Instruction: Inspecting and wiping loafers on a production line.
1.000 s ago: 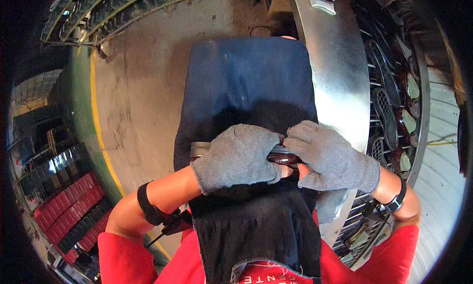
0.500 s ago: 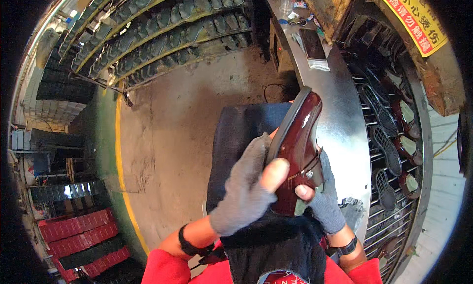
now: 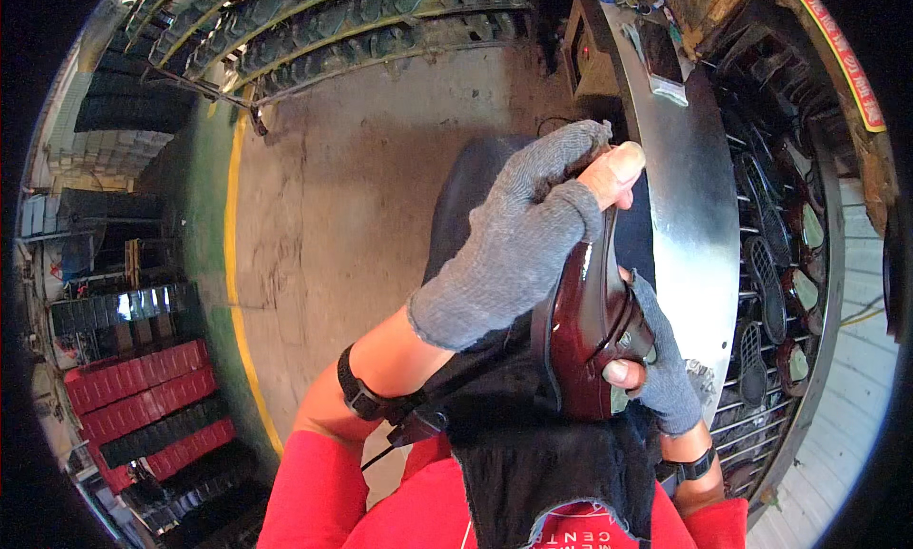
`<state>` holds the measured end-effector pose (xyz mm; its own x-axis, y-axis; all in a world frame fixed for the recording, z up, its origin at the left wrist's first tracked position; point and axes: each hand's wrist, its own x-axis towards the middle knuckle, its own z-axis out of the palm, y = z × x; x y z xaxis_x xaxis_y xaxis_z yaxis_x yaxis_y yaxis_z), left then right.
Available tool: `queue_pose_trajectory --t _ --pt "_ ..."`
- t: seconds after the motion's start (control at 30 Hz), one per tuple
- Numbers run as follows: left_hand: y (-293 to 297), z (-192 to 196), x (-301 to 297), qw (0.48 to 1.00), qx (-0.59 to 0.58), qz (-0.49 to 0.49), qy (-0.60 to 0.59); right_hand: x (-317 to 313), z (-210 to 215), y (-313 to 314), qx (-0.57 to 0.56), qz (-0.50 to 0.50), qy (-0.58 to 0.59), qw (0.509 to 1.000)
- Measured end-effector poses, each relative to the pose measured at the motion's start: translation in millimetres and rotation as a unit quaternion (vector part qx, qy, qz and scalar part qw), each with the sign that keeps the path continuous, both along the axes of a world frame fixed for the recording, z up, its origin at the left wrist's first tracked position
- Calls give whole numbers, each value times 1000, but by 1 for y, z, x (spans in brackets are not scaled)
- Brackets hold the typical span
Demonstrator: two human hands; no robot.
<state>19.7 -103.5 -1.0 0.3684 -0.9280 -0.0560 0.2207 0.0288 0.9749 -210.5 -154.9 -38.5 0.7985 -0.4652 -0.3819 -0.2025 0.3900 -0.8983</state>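
The left hand, in a grey glove with bare fingertips, curls its fingers around the toe end of a dark red shoe, gripping it and hiding most of the tip. The right hand, gloved likewise, has its fingers closed on the heel end, the bare thumb pressing the near side just below a small buckle. The glossy shoe thus slants between both sets of fingers, its sole edge toward the left, above a dark apron that lies beneath them. Just right of the fingers runs a shiny metal surface; on its far part, ahead and to the right of the left fingers, rests a flat dark rectangular thing. Beyond that surface, farther right of the fingers, a barred rack carries dark soles and more dark red shoes. Well ahead and left of the fingers stand shelves with rows of dark, shoe-shaped pieces.
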Motion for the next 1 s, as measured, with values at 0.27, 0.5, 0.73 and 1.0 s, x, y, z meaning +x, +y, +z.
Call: queue_pose_trajectory --t 0.27,0.5,0.73,1.0 --pt "6 -30 -5 991 6 92 -98 -1 -11 13 -67 -34 47 996" --pt "12 -38 -12 993 36 100 58 11 -12 8 -24 -27 10 999" --pt "10 -44 -6 987 18 116 -109 13 -9 10 -82 -33 54 995" --pt "-2 -48 -34 913 -12 101 -395 15 -30 5 156 -156 19 975"
